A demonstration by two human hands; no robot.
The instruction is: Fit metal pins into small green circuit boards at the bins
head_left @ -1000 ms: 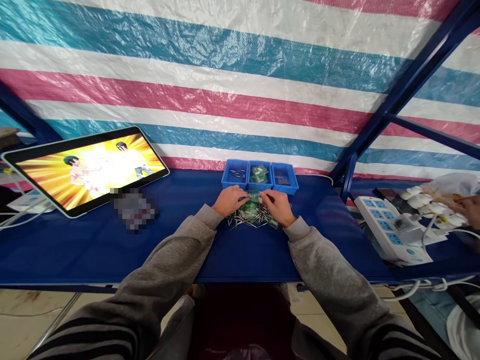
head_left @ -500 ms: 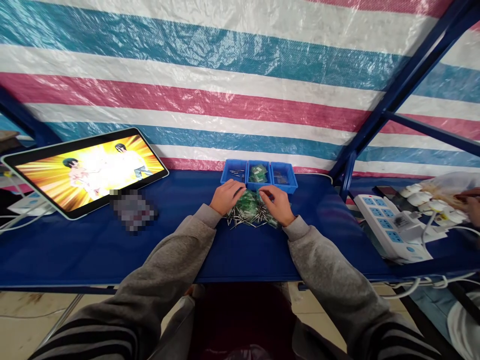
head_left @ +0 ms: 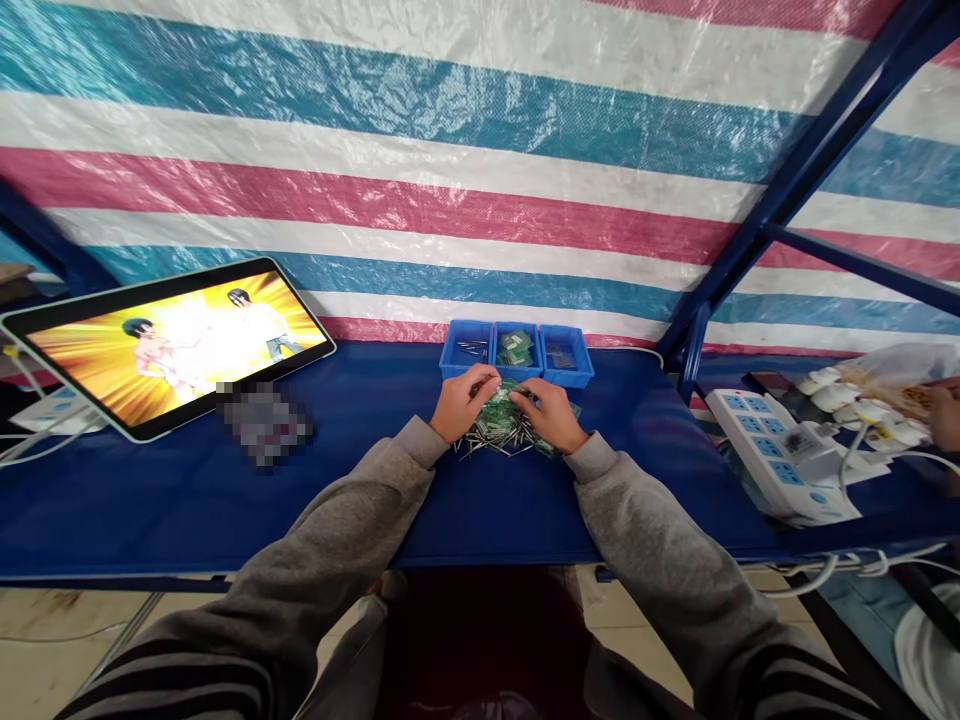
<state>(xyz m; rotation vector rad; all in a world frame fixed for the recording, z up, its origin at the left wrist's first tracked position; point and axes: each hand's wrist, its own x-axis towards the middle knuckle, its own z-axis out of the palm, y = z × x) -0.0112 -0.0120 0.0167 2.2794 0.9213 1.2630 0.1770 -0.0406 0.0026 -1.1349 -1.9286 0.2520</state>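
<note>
On the blue table lies a mixed pile of thin metal pins (head_left: 499, 440) and small green pieces (head_left: 501, 402) that look like circuit boards. My left hand (head_left: 463, 402) is over the pile's left side, fingers closed at their tips. From the right, my right hand (head_left: 551, 412) reaches in, thumb and fingers pinched together. Both sets of fingertips meet close to a green piece at the top of the pile; what exactly they grip is too small to make out. Just behind stand three blue bins: the left bin (head_left: 448, 352) with metal pins, the middle bin (head_left: 515, 372) with green pieces, the right bin (head_left: 568, 378) with small dark parts.
A lit tablet (head_left: 176, 340) leans at the left, a blurred object (head_left: 266, 425) before it. At the right are a white power strip (head_left: 780, 455) with plugs, white-capped bottles (head_left: 832, 390), a plastic bag and another person's hand (head_left: 945, 412). A striped tarp (head_left: 480, 200) hangs behind.
My hands have come closer together over the pile, the left moving slightly right and the right slightly left. The other person's hand at the right edge has shifted a little.
</note>
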